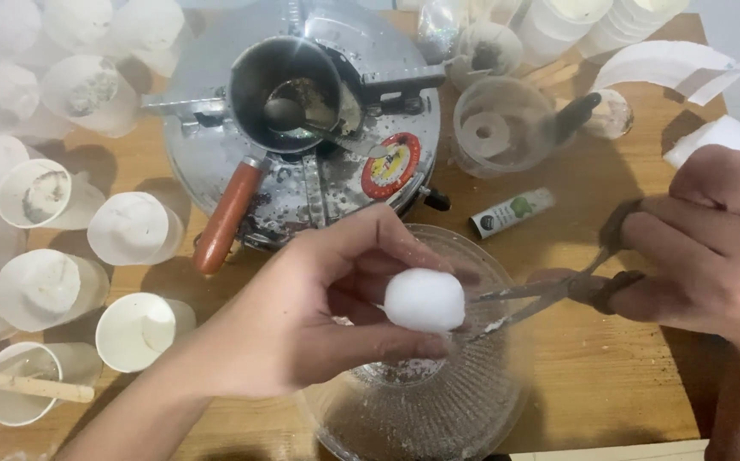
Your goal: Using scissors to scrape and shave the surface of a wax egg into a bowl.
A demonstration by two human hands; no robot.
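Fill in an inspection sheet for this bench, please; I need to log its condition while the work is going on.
Surface: wooden table, speckled with crumbs near the bowl.
Job's things: white wax-like ball pinched in the left hand; scissors in the right hand, blades open at the ball, above a clear ribbed bowl holding trimmings.
Clutter: many white-filled cups lying at left; a metal pot with a spoon on a round metal stove; a clear measuring jug; a small tube; a wooden stick.
Hands: both busy, bare.
Cables: nothing seen.
Surroundings: white paper pieces at upper right.
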